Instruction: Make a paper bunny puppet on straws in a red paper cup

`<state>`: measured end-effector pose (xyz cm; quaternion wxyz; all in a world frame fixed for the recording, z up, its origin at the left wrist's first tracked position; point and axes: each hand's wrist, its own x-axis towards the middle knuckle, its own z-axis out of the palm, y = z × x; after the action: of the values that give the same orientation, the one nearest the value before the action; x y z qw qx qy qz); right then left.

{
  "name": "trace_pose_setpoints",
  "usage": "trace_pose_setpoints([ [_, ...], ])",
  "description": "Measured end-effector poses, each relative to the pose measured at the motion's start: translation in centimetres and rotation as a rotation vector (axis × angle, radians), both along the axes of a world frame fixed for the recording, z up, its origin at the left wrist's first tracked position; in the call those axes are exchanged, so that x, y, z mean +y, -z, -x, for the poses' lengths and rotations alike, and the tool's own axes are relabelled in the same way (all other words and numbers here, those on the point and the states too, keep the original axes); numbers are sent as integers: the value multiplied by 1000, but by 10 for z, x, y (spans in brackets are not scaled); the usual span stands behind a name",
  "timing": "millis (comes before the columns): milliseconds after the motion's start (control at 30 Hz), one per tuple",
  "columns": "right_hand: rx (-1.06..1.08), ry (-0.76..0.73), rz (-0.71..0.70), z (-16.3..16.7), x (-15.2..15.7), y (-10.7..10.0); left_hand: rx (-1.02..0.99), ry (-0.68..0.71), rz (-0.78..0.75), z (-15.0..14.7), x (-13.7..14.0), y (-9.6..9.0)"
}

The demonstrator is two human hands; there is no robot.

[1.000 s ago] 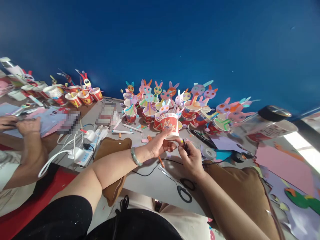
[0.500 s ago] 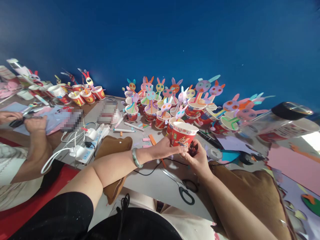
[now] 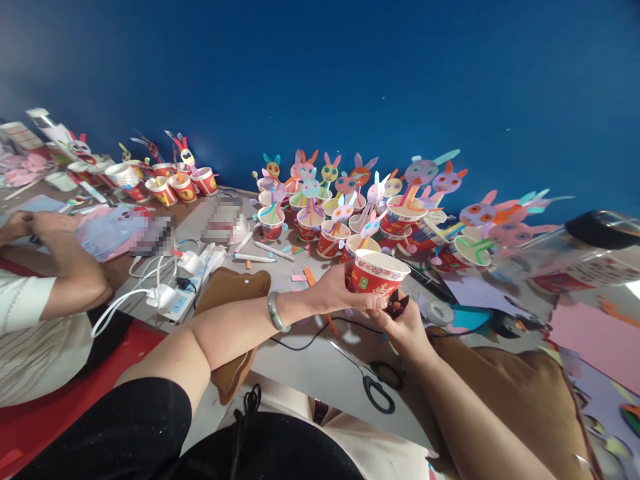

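Note:
A red paper cup (image 3: 376, 280) with a white rim and printed pattern is tilted slightly in my left hand (image 3: 335, 293), whose fingers wrap round its side. My right hand (image 3: 404, 325) is closed on a small dark, shiny object (image 3: 397, 303) pressed near the cup's lower right side. The fingers cover most of that object, so its kind is unclear. On the table below my right hand lies a pair of scissors (image 3: 378, 393) with dark handles. Behind the cup stand several red paper cups, among them one cup (image 3: 333, 240), topped with coloured paper rabbit heads.
A power strip (image 3: 197, 283) with white cables lies left of my forearm. Brown cushions (image 3: 505, 380) rest at the table edge. On the right are a clear bottle (image 3: 565, 253), tape (image 3: 440, 311) and pink paper (image 3: 600, 340). Another person's hands (image 3: 55, 227) work at far left.
The whole view has shifted slightly, so the cup and both hands appear a little farther right. Both hands keep their hold. The other person's hands and arm have moved slightly.

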<state>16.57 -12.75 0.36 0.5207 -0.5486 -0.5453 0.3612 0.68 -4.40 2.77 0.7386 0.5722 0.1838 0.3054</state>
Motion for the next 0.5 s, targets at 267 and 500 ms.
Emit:
trace_pose_setpoints([
  [267,132,95,-64,-5,-1,15,-85,-49,275,-1,10,1],
  [500,-63,-14,-142,3,-22,5,-123,1,585,-2,12,-2],
])
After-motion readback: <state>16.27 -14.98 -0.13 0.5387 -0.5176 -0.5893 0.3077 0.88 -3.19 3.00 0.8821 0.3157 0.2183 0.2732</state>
